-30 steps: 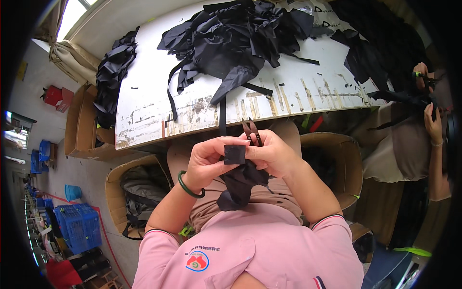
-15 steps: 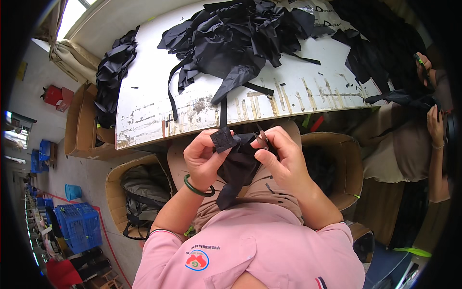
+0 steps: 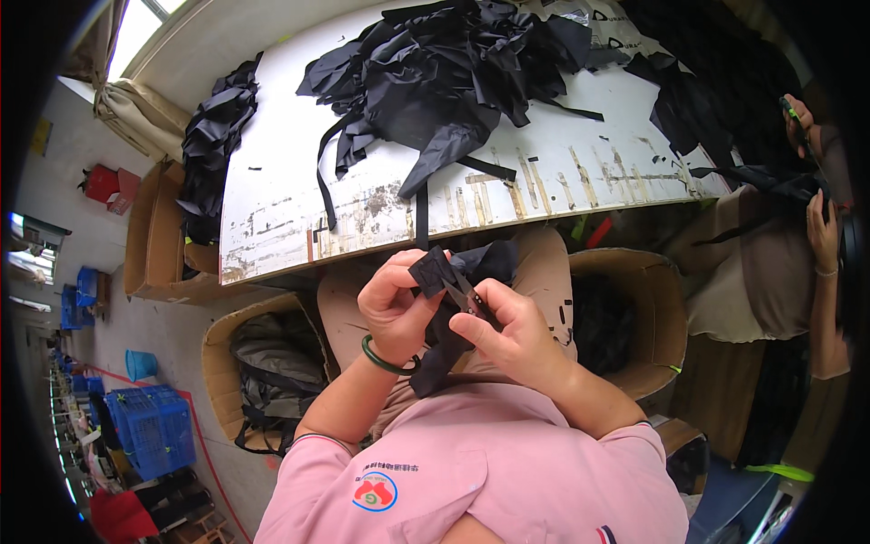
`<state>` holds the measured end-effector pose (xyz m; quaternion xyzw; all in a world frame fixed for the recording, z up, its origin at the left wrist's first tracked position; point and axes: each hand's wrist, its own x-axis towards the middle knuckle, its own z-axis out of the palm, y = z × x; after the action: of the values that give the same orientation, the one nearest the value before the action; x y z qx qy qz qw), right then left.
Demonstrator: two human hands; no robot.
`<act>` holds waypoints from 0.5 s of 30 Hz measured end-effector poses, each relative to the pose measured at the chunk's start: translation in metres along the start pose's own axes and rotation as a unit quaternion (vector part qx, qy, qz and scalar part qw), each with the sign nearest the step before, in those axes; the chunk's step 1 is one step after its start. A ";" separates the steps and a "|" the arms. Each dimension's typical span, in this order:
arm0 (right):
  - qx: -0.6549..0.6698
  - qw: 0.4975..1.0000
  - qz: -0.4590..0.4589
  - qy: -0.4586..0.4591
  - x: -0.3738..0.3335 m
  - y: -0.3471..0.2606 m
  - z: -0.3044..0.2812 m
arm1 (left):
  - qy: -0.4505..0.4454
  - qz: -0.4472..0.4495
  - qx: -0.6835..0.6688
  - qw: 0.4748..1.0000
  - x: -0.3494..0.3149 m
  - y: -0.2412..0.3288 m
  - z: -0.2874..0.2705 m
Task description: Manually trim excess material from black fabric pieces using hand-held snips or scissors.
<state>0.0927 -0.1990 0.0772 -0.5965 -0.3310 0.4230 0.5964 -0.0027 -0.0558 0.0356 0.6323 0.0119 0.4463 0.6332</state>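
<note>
My left hand (image 3: 396, 306), with a dark green bangle at its wrist, pinches a black fabric piece (image 3: 431, 272) by a stitched, squarish end. The rest of that cloth hangs down over my lap. In my right hand (image 3: 519, 334) is a pair of small thread snips (image 3: 471, 301), fingers closed round it. Its blades point up and left and meet the edge of the fabric beside my left fingers. Whether the blades are cutting a thread I cannot tell. A black strap (image 3: 422, 216) hangs over the table edge just above my left hand.
Black fabric pieces (image 3: 435, 82) lie heaped on the worn white table (image 3: 281, 172). Cardboard boxes flank my legs, the left box (image 3: 217, 349) holding grey and black cloth, the right box (image 3: 666, 317) dark inside. At far right a co-worker's hand (image 3: 823, 236) handles black cloth.
The snips have swung left, down and against the fabric, with my right hand moving left and lower. My left hand has shifted slightly right, tilting the stitched end.
</note>
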 end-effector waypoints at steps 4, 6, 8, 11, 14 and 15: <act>-0.051 0.998 -0.041 0.020 0.000 -0.005 0.000 | 0.019 -0.002 -0.003 1.000 -0.001 0.003 0.003; -0.002 1.000 0.005 0.006 0.000 -0.006 -0.002 | 0.026 0.009 0.002 1.000 -0.001 0.000 0.004; 0.123 0.987 0.086 -0.048 -0.001 -0.005 -0.004 | 0.032 0.020 0.007 0.999 -0.001 -0.001 0.004; 0.141 0.985 0.080 -0.056 0.000 -0.004 -0.003 | 0.032 0.014 0.014 0.999 -0.001 0.001 0.003; -0.008 1.000 -0.017 -0.019 0.002 0.008 -0.001 | 0.012 0.009 0.016 1.000 0.000 0.000 0.003; -0.007 1.000 -0.016 -0.020 0.002 0.007 0.000 | 0.004 0.020 0.035 0.999 0.000 0.000 0.003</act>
<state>0.0931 -0.1973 0.0697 -0.5868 -0.3555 0.4229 0.5920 -0.0005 -0.0581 0.0364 0.6522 0.0177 0.4609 0.6016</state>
